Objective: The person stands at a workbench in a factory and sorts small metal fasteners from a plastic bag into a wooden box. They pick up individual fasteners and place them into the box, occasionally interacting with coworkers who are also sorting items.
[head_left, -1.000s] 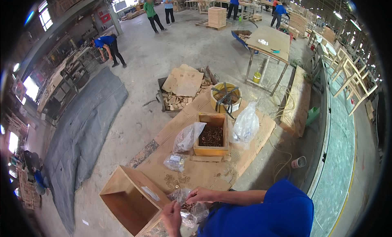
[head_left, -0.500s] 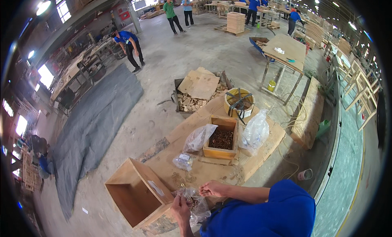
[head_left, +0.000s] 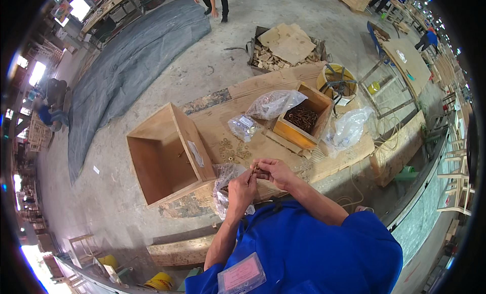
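Close in front of my blue shirt, my left hand and my right hand meet fingertip to fingertip, both pinched closed. Something small and brownish is between them, mostly hidden by the fingers. Under and beside my left hand lies a clear plastic bag. Loose brass-coloured washers are scattered on the cardboard-covered board just beyond. A wooden box with many dark screws or bolts stands farther right. To the left, a larger open wooden box holds a few small pieces.
A small bag of hardware and clear plastic bags flank the screw box. Beyond are a yellow bucket and a bin of wood scraps. A grey tarp covers floor at left; a person stands past it.
My view has tilted downward and turned. My right hand has come to my left, and their fingertips now meet; my left hand has lifted off the plastic bag. The bending person appears nearer the top edge.
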The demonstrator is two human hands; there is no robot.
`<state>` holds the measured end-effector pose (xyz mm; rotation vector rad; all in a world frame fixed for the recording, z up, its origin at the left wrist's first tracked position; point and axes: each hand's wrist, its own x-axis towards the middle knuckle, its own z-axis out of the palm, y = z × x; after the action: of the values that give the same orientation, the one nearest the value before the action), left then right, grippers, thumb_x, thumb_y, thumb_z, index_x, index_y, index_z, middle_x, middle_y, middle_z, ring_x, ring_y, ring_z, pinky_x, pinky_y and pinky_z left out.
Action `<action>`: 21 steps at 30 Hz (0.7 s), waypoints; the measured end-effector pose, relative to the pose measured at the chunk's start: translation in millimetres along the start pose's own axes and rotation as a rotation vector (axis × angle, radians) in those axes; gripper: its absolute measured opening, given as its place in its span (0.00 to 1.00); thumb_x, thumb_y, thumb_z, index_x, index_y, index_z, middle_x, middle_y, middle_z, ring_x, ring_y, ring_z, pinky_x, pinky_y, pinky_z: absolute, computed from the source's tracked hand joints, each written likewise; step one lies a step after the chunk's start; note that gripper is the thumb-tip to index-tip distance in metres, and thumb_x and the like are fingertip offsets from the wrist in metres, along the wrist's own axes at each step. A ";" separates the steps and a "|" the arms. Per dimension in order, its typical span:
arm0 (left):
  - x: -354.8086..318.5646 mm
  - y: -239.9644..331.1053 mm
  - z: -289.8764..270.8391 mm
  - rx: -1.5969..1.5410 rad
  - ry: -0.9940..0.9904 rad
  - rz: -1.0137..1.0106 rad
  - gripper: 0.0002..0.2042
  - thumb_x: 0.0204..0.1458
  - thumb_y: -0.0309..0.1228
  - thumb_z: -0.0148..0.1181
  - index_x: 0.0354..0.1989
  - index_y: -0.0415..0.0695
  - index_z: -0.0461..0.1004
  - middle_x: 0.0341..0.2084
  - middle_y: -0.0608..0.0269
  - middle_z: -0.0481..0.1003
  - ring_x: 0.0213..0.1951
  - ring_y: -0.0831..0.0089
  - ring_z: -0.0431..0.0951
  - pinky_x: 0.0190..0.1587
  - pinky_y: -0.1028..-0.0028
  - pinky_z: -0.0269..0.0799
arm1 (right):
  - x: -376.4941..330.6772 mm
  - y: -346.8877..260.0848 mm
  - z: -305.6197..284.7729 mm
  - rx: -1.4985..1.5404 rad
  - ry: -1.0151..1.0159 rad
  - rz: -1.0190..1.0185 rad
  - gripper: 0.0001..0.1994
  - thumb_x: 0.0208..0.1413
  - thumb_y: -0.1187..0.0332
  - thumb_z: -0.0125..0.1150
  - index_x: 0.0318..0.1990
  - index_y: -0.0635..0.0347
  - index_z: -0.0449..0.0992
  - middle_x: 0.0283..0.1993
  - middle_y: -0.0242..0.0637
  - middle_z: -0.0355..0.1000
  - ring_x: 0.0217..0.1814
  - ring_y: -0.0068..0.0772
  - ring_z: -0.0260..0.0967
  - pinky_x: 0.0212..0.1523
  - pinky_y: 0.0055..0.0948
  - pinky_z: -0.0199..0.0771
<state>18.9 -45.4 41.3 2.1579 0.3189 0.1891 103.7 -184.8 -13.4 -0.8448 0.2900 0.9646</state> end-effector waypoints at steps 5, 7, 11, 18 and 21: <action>10.5 -6.5 3.4 0.141 -0.050 -0.019 0.08 0.53 0.31 0.59 0.32 0.38 0.78 0.22 0.42 0.75 0.25 0.47 0.78 0.28 0.58 0.72 | 3.0 10.0 -0.4 -0.094 -0.012 -0.021 0.09 0.63 0.74 0.56 0.48 0.66 0.76 0.46 0.37 0.76 0.47 0.29 0.75 0.50 0.28 0.79; 12.9 -5.7 5.1 0.196 -0.092 -0.030 0.09 0.53 0.32 0.58 0.30 0.39 0.78 0.21 0.42 0.75 0.25 0.47 0.78 0.28 0.57 0.72 | 6.8 17.1 -2.6 -0.128 0.037 -0.030 0.10 0.62 0.73 0.56 0.48 0.66 0.77 0.47 0.36 0.76 0.47 0.27 0.74 0.49 0.26 0.78; 20.7 -2.9 1.2 0.294 -0.142 -0.068 0.10 0.54 0.34 0.55 0.31 0.42 0.78 0.22 0.42 0.75 0.27 0.45 0.78 0.31 0.52 0.73 | 11.5 21.5 4.4 -0.163 0.109 -0.036 0.12 0.63 0.72 0.57 0.52 0.65 0.76 0.47 0.35 0.76 0.46 0.27 0.75 0.49 0.26 0.77; 42.9 0.9 -4.1 0.323 -0.162 -0.033 0.09 0.53 0.33 0.54 0.35 0.45 0.80 0.24 0.45 0.77 0.28 0.45 0.78 0.34 0.51 0.73 | 22.7 9.5 9.1 -0.117 0.065 -0.091 0.13 0.64 0.70 0.55 0.53 0.63 0.75 0.46 0.32 0.76 0.43 0.23 0.73 0.46 0.26 0.76; 49.1 -1.7 -8.2 0.345 -0.157 -0.042 0.10 0.53 0.32 0.54 0.40 0.48 0.80 0.25 0.45 0.77 0.30 0.45 0.78 0.34 0.52 0.74 | 29.8 2.2 14.2 -0.149 0.032 -0.078 0.13 0.64 0.70 0.55 0.53 0.62 0.75 0.45 0.33 0.76 0.44 0.25 0.74 0.47 0.28 0.76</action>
<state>63.4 -23.5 45.4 2.4859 0.3240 -0.0659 116.7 -155.6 -22.1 -1.0018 0.2127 0.9090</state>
